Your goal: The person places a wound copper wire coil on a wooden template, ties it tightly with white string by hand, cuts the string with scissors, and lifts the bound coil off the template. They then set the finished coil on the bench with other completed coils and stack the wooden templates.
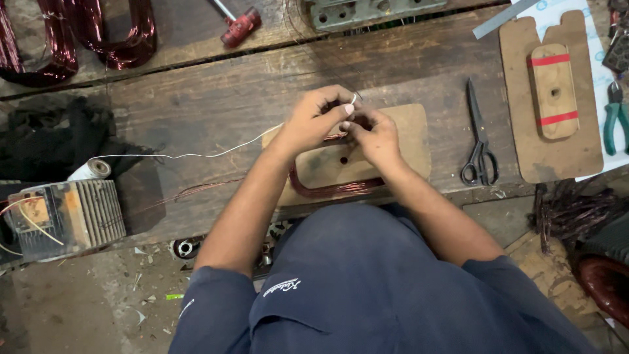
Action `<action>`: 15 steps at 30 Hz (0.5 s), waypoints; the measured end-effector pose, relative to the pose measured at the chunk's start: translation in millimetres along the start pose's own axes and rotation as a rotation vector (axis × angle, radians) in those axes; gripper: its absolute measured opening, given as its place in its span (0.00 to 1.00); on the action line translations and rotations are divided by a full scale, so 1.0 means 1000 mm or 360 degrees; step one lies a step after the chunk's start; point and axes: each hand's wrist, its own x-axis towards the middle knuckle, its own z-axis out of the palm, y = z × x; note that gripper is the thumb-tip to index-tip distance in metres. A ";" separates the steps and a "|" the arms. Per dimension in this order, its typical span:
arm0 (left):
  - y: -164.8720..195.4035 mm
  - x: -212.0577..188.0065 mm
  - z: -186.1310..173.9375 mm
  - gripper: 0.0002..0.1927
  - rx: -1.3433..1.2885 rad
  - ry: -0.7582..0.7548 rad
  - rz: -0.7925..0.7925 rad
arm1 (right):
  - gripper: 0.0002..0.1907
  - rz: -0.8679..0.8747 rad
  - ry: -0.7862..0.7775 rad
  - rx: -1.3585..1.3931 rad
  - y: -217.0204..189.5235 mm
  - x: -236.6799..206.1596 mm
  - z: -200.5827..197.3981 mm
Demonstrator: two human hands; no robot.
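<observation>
Hands at copper coil on wooden former
Left hand (319,118) and right hand (372,134) pinch white thread (196,155) closed over the copper coil (334,189).

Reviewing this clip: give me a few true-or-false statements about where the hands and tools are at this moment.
1. Both hands, left hand and right hand, meet over the copper coil. True.
2. The scissors lie in the right hand. False: they lie on the bench to the right of it, untouched.
3. A white string runs from the hands to a spool at the left. True.
4. The green-handled pliers lie beside the spool. False: they lie at the far right edge.
</observation>
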 end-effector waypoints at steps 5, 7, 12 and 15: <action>0.013 0.006 0.004 0.09 0.0192 0.0001 -0.0062 | 0.07 -0.0065 -0.0045 -0.0256 0.000 -0.001 -0.001; 0.008 0.008 0.004 0.09 0.0344 0.0005 0.0106 | 0.08 0.0031 -0.0083 -0.0201 -0.001 -0.001 0.000; -0.036 0.028 0.002 0.11 -0.0090 0.0115 0.0016 | 0.08 0.0071 -0.0150 -0.0121 -0.004 -0.003 0.001; -0.066 0.043 -0.016 0.19 -0.0080 0.0532 -0.0133 | 0.08 0.0198 -0.0106 -0.0133 -0.006 0.000 0.001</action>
